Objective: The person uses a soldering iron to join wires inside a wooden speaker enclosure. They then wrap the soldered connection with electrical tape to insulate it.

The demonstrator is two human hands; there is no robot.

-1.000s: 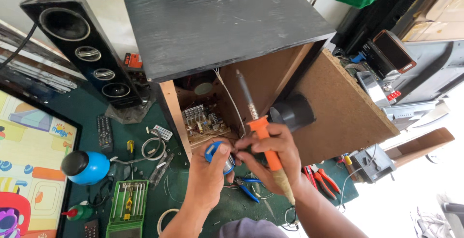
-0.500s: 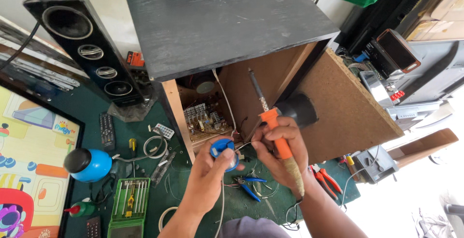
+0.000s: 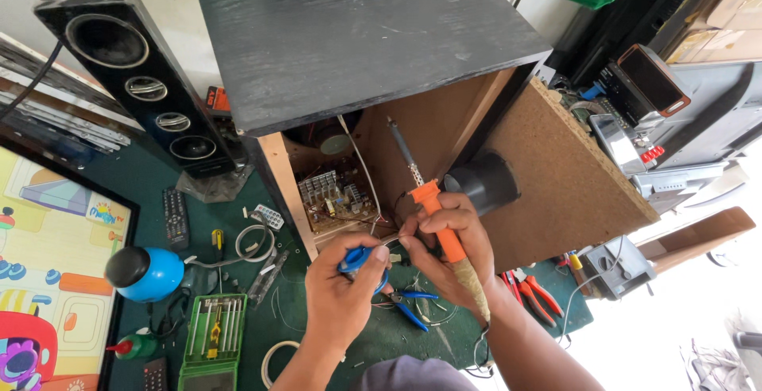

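At the open back of the black speaker cabinet (image 3: 373,42), near the green mat's (image 3: 238,280) front edge: right hand (image 3: 444,252) clenched around orange-handled soldering iron (image 3: 429,208), tip angled up into cabinet beside circuit board (image 3: 333,196). Left hand (image 3: 341,296) gripping blue-handled tool (image 3: 357,260), touching the right fingertips. Blue pliers (image 3: 413,308) beneath on mat.

Green work mat (image 3: 238,200), remote (image 3: 175,218), screwdriver case (image 3: 213,331), pliers (image 3: 533,289)
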